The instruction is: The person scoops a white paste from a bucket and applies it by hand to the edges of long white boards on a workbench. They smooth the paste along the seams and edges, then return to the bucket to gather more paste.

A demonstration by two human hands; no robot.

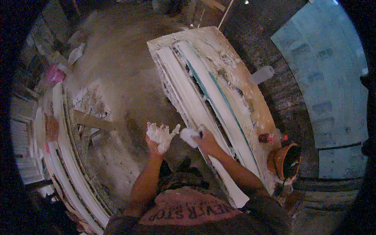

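Observation:
My left hand (158,140) is raised palm up, fingers spread, its palm and thumb thickly coated with white, plaster-like paste. To its right, my right hand (206,141) grips a white, rounded object (190,137) that is blurred; its kind cannot be made out. That hand is over the near-left edge of a long white moulding (184,92) on the workbench. Beside it runs a second white moulding (213,92) with green edges, and a narrow gap separates the two.
The workbench (235,70) is crusted with dried white material. An orange-brown bucket (276,162) and a bottle with dark red liquid (268,138) sit at its right; a translucent container (262,74) is at the far edge. More long white mouldings (74,176) lie left. A blue panel (325,78) is far right.

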